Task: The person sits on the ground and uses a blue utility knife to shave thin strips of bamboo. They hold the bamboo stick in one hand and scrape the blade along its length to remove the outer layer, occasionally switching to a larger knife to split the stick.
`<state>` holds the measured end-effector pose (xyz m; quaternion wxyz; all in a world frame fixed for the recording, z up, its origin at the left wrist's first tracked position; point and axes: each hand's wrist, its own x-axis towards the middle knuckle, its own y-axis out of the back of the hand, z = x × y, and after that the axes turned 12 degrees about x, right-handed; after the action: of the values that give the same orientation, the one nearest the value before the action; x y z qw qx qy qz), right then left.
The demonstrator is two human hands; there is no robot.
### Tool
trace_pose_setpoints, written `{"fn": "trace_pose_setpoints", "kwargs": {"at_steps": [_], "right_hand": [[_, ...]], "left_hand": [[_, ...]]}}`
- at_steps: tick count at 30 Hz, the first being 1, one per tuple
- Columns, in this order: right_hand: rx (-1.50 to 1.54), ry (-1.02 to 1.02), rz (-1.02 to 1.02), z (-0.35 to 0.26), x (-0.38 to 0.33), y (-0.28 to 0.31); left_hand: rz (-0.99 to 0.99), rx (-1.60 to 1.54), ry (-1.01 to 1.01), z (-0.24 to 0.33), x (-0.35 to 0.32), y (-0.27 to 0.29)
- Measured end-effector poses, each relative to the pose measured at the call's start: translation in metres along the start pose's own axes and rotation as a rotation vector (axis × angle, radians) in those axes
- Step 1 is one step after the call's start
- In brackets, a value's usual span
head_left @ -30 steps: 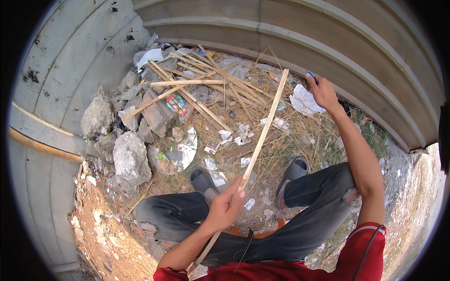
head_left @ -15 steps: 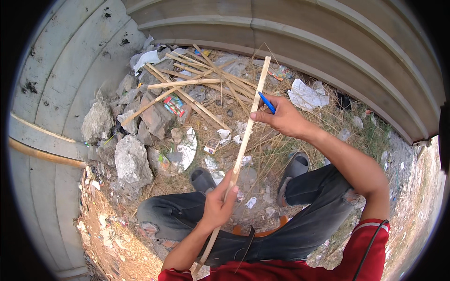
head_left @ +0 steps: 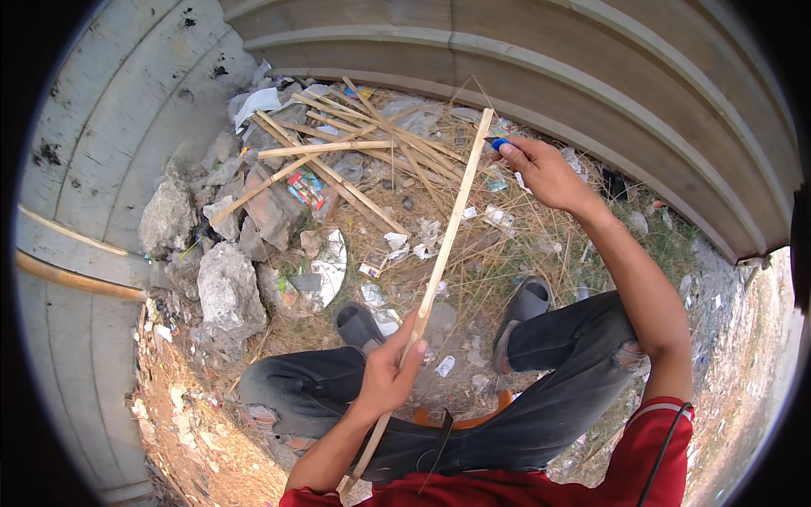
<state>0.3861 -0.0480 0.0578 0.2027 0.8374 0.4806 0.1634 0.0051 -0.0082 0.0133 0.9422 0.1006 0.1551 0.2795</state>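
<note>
One partly covered wooden strip (head_left: pixel 453 221) fills the left fingers (head_left: pixel 396 337), while the right fingers (head_left: pixel 515 153) hold a mostly hidden blue tool (head_left: pixel 499 144).

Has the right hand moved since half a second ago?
Yes. The right hand, with its blue tool, has moved away from the body and rightward, closer to the brown corrugated wall.

From view centre: passage afforded at three o'clock, between wooden strip (head_left: pixel 457 221) and right forearm (head_left: pixel 635 269); way blocked by sticks (head_left: pixel 334 148) at eleven, rocks (head_left: pixel 228 289) at nine, metal wall (head_left: pixel 549 76) at one.
</note>
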Motion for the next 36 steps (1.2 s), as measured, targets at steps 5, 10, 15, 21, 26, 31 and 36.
{"fn": "trace_pose_setpoints", "kwargs": {"at_steps": [5,10,15,21,26,31,36], "right_hand": [[-0.162,0.017,0.166,0.002,0.009,0.011],[-0.267,-0.043,0.262,0.004,0.013,0.018],[-0.217,0.034,0.131,-0.012,0.003,0.0],[-0.214,0.071,0.269,-0.021,0.011,-0.001],[-0.202,0.113,0.058,-0.04,-0.019,-0.044],[-0.224,0.084,0.157,-0.055,-0.002,-0.043],[-0.162,0.116,0.202,-0.048,-0.012,-0.049]], "left_hand": [[-0.054,-0.011,-0.009,-0.002,-0.001,0.0],[-0.097,-0.003,-0.004,-0.007,0.0,0.001],[-0.138,-0.214,0.094,-0.003,-0.002,0.009],[-0.162,-0.45,0.058,-0.001,0.002,0.007],[-0.152,-0.482,0.033,-0.007,0.006,0.014],[-0.167,-0.509,0.063,0.002,0.007,0.019],[-0.231,-0.597,0.078,0.005,0.005,0.024]]}}
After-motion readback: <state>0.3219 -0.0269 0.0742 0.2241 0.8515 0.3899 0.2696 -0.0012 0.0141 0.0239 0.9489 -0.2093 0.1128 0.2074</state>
